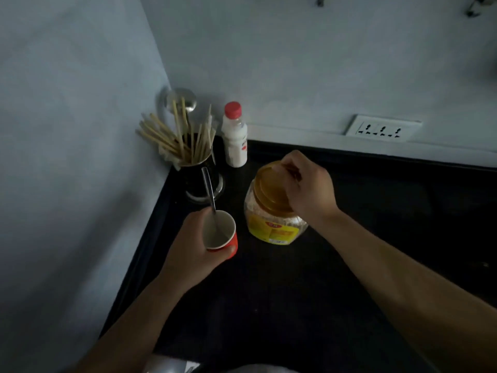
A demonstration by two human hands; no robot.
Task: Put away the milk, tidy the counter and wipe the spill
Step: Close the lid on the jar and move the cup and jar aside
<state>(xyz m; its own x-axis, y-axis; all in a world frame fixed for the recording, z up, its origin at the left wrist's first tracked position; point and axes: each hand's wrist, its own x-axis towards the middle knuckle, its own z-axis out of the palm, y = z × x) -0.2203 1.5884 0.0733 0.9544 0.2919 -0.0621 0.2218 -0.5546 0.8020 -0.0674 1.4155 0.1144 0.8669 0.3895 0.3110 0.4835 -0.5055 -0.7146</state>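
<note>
We note dim, bluish light overall. The wall (295, 63) is brightest; the counter (376, 238) reads near black, detail lost. Soft shadow pools low on the left. Faint glint on the ladle (185, 99). Edges bend from the wide lens; fine detail looks soft.

Count, on 1 black desk (363, 238):
- white plastic milk bottle (234, 142) with red cap: 1
- clear plastic jar (271, 222), amber lid, yellow label: 1
- red paper cup (233, 238): 1
- metal spoon (208, 185): 1
- dark utensil holder (200, 184): 1
- wooden sticks (172, 138): many, uncountable
- white wall socket plate (383, 128): 1
</note>
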